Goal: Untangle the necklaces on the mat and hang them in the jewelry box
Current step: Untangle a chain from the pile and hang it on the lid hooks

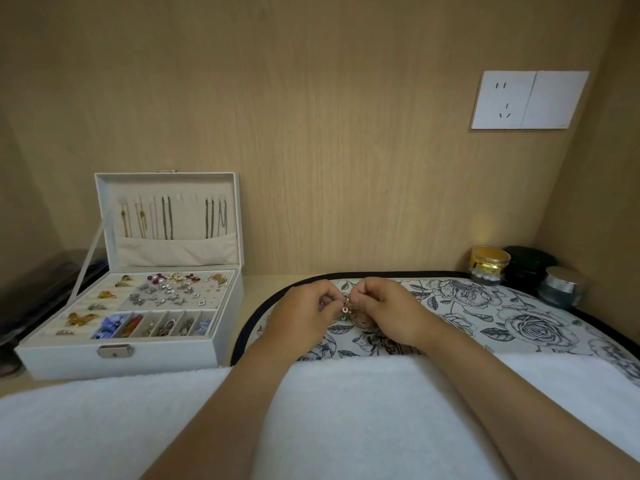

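Over the floral mat: fingers at the knot

Above the mat's (519, 306) middle, the left hand (304, 311) and right hand (384, 306) meet. Each has its fingertips curled in, pinching the tangled necklaces (346, 308), and a rose-gold pendant dangles between them. Untangling looks to be the step in hand. The next move calls for teasing one chain free, then carrying it to nine o'clock, where the jewelry box (121, 362) stands open. Chains already hang from its lid hooks (166, 218), and some hooks look bare. No writing is legible: the label on the gold-banded jar (490, 263) at two o'clock is too small to read, and the wall socket (530, 100) at one o'clock bears none
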A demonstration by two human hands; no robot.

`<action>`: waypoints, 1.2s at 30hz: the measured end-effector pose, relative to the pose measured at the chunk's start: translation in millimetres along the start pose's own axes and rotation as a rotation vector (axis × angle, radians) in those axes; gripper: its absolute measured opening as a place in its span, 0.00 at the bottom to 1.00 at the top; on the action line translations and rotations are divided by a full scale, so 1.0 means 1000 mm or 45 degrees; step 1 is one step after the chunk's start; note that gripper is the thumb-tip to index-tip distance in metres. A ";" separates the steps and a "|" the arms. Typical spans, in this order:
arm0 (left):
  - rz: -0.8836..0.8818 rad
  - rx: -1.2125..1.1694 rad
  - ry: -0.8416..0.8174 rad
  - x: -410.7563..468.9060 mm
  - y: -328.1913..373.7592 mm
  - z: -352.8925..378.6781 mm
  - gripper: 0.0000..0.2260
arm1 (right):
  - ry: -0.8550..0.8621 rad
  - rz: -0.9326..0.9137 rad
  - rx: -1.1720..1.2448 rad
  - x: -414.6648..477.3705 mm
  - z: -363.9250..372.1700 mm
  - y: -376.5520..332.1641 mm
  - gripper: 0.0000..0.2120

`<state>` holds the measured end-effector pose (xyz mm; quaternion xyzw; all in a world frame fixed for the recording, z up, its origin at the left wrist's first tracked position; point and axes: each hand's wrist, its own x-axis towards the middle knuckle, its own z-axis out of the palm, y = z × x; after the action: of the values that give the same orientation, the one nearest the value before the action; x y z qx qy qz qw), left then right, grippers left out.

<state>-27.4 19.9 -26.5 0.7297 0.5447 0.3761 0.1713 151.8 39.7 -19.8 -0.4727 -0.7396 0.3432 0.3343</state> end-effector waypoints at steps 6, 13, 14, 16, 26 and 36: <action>-0.305 -0.523 -0.020 0.001 0.009 -0.001 0.08 | 0.027 0.038 0.162 0.002 -0.006 -0.010 0.11; -0.437 -0.870 -0.150 0.005 0.013 -0.003 0.09 | 0.010 -0.016 0.146 -0.006 -0.016 -0.017 0.04; -0.437 -0.868 -0.158 0.005 0.013 -0.005 0.08 | 0.024 -0.037 0.179 -0.007 -0.017 -0.017 0.05; -0.390 -0.797 -0.157 0.003 0.014 -0.011 0.04 | 0.062 -0.029 0.250 -0.008 -0.019 -0.018 0.08; -0.164 -0.458 0.146 0.001 0.010 -0.016 0.07 | 0.048 0.108 0.607 -0.007 -0.008 -0.015 0.13; -0.085 -0.359 0.056 -0.001 0.013 -0.019 0.07 | -0.110 0.109 0.664 -0.007 -0.002 -0.019 0.09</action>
<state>-32.6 11.2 -5.5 0.6714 0.5141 0.4588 0.2727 147.4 27.5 -4.3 -0.3863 -0.6190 0.5560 0.3981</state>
